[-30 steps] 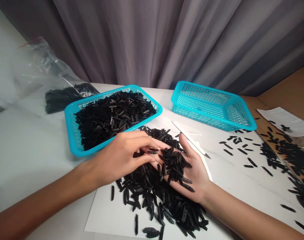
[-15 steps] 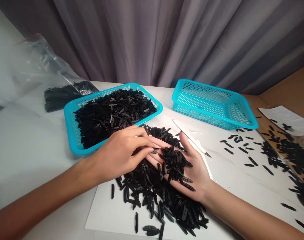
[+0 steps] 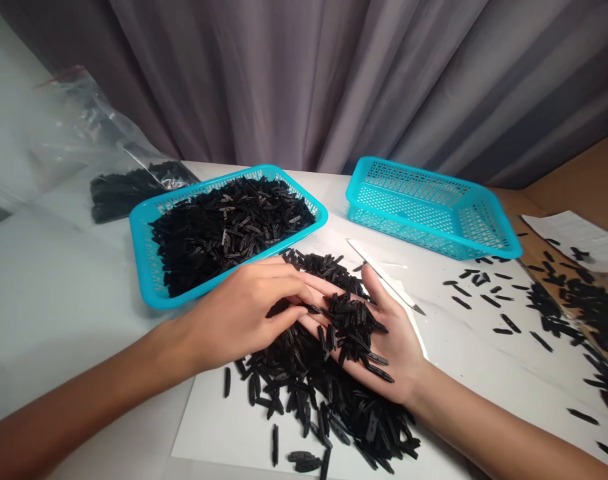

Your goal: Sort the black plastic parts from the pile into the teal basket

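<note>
Slim black notched pieces [image 3: 351, 327], matte and tapered at both ends, lie heaped on the person's right hand [image 3: 397, 363], which is open, palm up, with its fingers spread. The left hand [image 3: 241, 313] lies palm down, fingers curved together over the heap, their tips touching the pieces just above the right palm; whether it pinches any, I cannot tell. Below both hands, a loose, criss-crossed mound of the same pieces [image 3: 329, 413] covers a smooth white sheet [image 3: 204, 433]. Beyond it, a turquoise perforated plastic basket [image 3: 143, 267] brims with more, and a second turquoise lattice basket [image 3: 429, 207] stands to its right. A narrow pointed metal strip [image 3: 379, 280] lies behind the right hand. Stray pieces [image 3: 491, 301] dot the white tabletop [image 3: 74, 313], and a crinkled clear plastic bag [image 3: 79, 120] lies at far left.
</note>
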Tool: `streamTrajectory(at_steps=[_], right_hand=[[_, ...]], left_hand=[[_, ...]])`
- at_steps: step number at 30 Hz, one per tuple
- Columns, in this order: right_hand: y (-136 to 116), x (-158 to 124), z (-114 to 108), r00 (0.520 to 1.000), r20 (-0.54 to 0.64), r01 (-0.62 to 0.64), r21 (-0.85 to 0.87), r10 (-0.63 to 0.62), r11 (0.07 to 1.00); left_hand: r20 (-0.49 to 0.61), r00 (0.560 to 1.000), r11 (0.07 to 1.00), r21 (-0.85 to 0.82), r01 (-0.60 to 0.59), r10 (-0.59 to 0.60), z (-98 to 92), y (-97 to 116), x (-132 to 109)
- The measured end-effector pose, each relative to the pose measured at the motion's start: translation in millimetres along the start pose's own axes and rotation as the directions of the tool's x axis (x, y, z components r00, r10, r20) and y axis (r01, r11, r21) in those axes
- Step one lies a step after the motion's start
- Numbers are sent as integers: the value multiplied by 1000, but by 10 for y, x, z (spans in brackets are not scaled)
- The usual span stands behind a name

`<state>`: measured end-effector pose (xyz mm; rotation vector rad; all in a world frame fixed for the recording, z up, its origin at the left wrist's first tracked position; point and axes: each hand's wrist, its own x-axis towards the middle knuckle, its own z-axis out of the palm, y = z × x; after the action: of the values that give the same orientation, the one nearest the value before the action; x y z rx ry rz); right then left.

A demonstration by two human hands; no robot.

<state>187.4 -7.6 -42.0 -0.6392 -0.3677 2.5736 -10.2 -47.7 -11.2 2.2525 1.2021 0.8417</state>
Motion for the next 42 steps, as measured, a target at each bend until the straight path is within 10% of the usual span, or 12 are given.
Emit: streamTrajectory(at_steps=[9,17,42], right_hand=[[2,2,15,1000,1,-1,8,1,1000],[4,-3,7,999,-38,2,84,2,996],[17,5,-33,999,-48,12,43,-10,999]], left_hand=[[-48,985,981,-110,159,-166,35,36,-5],[52,808,681,-508,527,-586,-33,53,14],[-27,747,497,-762,415,-664,-120,80,22]])
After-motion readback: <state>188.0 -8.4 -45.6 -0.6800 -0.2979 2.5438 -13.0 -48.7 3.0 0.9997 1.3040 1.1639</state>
